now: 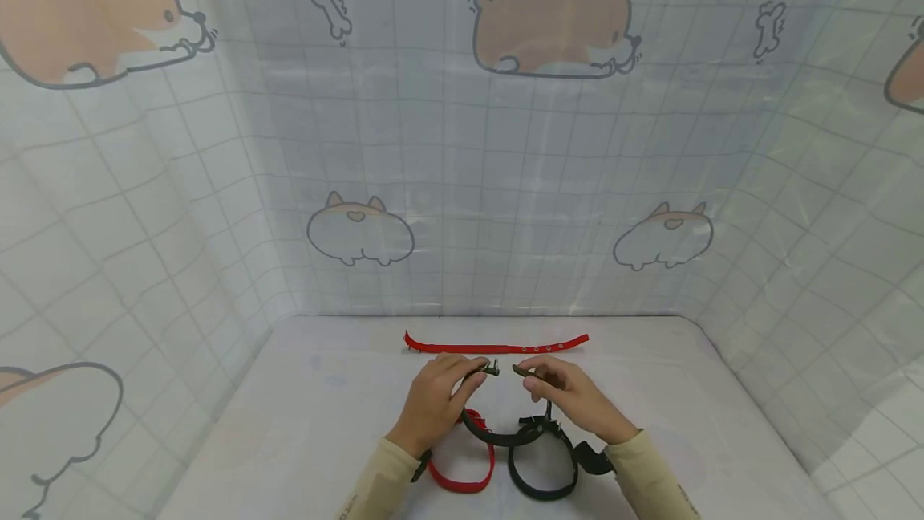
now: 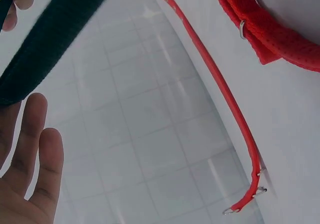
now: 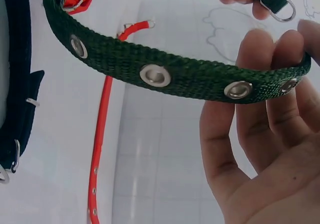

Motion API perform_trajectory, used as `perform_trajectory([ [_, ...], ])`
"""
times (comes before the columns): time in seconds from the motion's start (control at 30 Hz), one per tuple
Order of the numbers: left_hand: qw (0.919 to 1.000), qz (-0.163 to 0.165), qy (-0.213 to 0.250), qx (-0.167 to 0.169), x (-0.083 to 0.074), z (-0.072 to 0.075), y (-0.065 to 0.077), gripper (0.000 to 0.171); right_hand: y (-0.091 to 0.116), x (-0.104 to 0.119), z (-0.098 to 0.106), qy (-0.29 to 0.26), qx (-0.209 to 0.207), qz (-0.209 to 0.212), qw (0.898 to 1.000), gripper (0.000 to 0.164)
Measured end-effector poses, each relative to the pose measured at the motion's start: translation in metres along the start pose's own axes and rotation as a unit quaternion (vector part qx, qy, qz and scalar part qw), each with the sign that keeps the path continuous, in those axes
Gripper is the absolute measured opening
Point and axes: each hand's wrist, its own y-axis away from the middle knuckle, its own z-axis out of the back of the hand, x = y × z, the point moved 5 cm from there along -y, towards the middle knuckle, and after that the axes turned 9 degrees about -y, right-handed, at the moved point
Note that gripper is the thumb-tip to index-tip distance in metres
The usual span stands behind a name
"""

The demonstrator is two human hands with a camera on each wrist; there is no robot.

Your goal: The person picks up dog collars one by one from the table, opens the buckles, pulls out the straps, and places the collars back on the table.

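Observation:
A dark green webbing collar (image 3: 195, 81) with metal eyelets sags in an undone loop between the two hands. My left hand (image 1: 433, 398) pinches its buckle end, where a metal ring shows in the right wrist view. The eyelet end is between the thumb and fingers of my right hand (image 1: 577, 398), a short gap from the buckle. Below the hands, a red collar (image 1: 462, 487) and a dark collar (image 1: 543, 494) lie on the table as fastened loops. The green band (image 2: 55, 38) crosses above the left fingers (image 2: 51, 156) in the left wrist view.
Behind the hands, a red collar (image 1: 476, 349) lies stretched out near the back edge of the white table (image 1: 318, 408). A curtain (image 1: 505, 151) with a grid and cartoon dogs encloses the table at the back and sides. Black straps (image 1: 593, 458) sit at the wrists.

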Motion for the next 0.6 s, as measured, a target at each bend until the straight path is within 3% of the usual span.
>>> perform_trajectory([
  [0.17, 1.0, 0.003, 0.001, 0.005, 0.001, 0.0, 0.0, 0.029, 0.0, -0.001, 0.004, 0.0, -0.03, -0.007, 1.0, 0.027],
  [0.33, 0.9999, 0.008, -0.006, 0.002, 0.004, 0.003, -0.001, 0.032, 0.0, 0.005, 0.01, 0.033, -0.072, 0.024, 0.997, 0.027],
  [0.5, 0.9996, 0.013, -0.022, -0.005, 0.012, 0.007, -0.004, 0.035, -0.001, 0.013, 0.022, 0.106, -0.134, 0.09, 0.981, 0.029],
  [0.6, 0.9994, 0.015, -0.032, -0.007, 0.02, 0.007, -0.007, 0.037, -0.001, 0.014, 0.03, 0.141, -0.163, 0.107, 0.971, 0.032],
])
